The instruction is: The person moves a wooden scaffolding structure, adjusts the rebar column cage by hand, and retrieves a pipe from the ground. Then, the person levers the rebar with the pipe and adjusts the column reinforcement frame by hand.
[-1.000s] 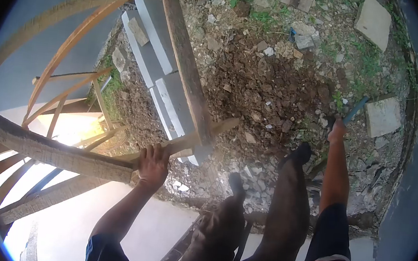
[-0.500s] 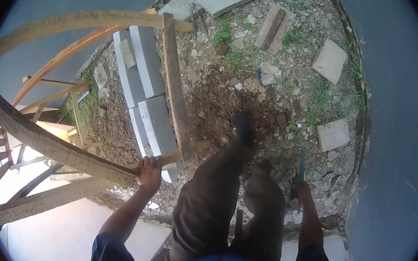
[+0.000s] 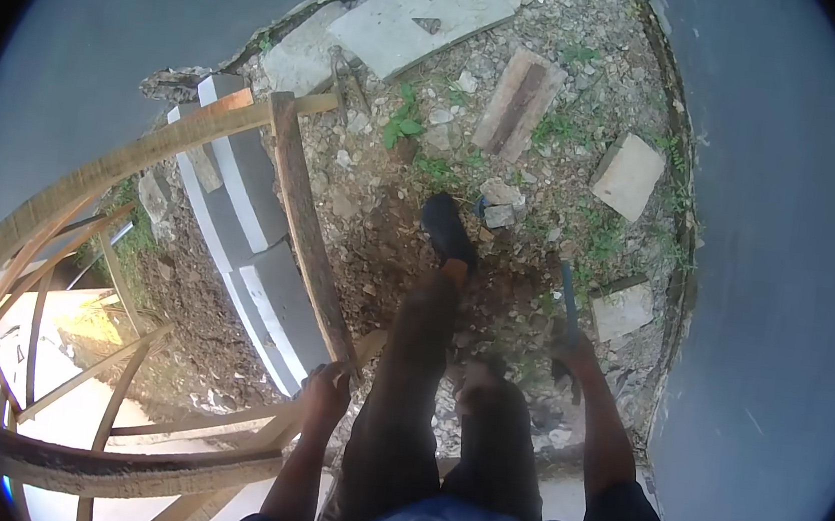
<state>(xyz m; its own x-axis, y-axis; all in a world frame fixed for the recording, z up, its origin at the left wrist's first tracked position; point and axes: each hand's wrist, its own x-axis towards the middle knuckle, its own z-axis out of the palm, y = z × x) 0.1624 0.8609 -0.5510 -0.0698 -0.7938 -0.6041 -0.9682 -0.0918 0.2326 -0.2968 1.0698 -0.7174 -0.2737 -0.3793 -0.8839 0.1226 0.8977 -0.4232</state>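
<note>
My left hand (image 3: 326,392) is closed round the lower corner of a timber frame, where an upright plank (image 3: 306,220) meets a crosspiece. Long wooden beams (image 3: 136,158) run from this frame to the left. In my right hand (image 3: 574,354) is a slim tool with a straight blue bar (image 3: 568,293) pointing forward and a dark part below the fist. Its exact kind cannot be made out. Between my hands, one leg is stretched forward with a dark shoe (image 3: 448,228) on broken soil.
Grey blocks with white sides (image 3: 278,297) lie left of the plank. A pale slab (image 3: 421,15) rests at the far end, with loose blocks (image 3: 629,176) on the right among rubble and weeds. Grey walls (image 3: 781,245) border the ground. More timber framing (image 3: 124,283) stands at left.
The view has shifted forward, and my forward foot has stepped ahead. My left hand, still on the timber, has moved slightly right and nearer to my body. The right hand keeps its tool.
</note>
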